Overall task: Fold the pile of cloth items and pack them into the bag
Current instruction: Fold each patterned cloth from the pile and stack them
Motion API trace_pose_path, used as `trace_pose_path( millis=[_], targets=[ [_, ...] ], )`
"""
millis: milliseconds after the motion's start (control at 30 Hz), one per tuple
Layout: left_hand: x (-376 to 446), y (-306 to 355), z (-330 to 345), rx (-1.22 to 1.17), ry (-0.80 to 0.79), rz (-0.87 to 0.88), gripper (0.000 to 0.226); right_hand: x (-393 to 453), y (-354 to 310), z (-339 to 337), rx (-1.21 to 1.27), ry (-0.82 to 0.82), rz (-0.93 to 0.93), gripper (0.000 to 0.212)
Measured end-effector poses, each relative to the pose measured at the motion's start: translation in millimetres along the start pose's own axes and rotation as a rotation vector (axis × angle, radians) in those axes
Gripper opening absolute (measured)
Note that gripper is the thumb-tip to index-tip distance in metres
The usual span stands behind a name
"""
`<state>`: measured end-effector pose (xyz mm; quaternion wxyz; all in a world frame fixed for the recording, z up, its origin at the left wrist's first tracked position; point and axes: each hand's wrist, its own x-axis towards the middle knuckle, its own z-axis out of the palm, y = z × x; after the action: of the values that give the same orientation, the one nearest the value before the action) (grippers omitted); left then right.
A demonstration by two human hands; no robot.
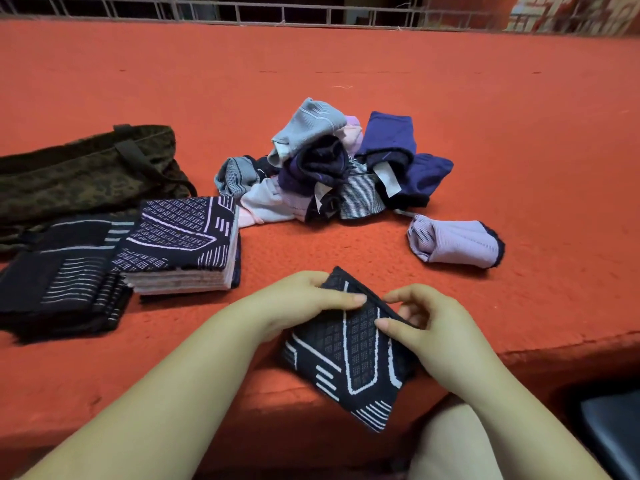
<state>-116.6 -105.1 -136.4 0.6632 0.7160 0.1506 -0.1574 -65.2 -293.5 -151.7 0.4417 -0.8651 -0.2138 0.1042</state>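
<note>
A folded dark navy cloth with white line patterns point(349, 362) is held over the near edge of the red surface. My left hand point(304, 299) grips its upper left corner, thumb on top. My right hand point(419, 320) pinches its upper right edge. An unfolded pile of blue, grey, lilac and pink cloths point(332, 168) lies in the middle. A lilac cloth point(457, 244) lies apart to the pile's right. Two folded stacks sit at the left: a patterned one point(183, 237) and a darker one point(59, 285). The camouflage bag point(83, 171) lies flat behind them.
The red carpeted surface point(346, 64) stretches far back to a metal railing point(311, 12). Its near edge drops off at the lower right, where a dark object point(613, 434) sits. My knee point(446, 445) shows below the held cloth.
</note>
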Motion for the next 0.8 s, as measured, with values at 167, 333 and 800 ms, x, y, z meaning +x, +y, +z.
trace_pose_path(
  millis=[167,333,800],
  targets=[
    [-11.3,-6.7,-6.6,-0.353,0.053,0.115,0.015,4.8,-25.4,7.1,0.225,0.016,-0.099,0.037],
    [-33.4,5.2,-29.0,-0.667,0.270,0.343,0.022,22.1,-50.8,22.5,0.564,-0.090,0.182,0.085],
    [-89.3,12.4,-167.2,-0.190,0.886,0.293,0.021,98.9,-170.8,102.8,0.529,-0.291,0.069,0.005]
  ],
)
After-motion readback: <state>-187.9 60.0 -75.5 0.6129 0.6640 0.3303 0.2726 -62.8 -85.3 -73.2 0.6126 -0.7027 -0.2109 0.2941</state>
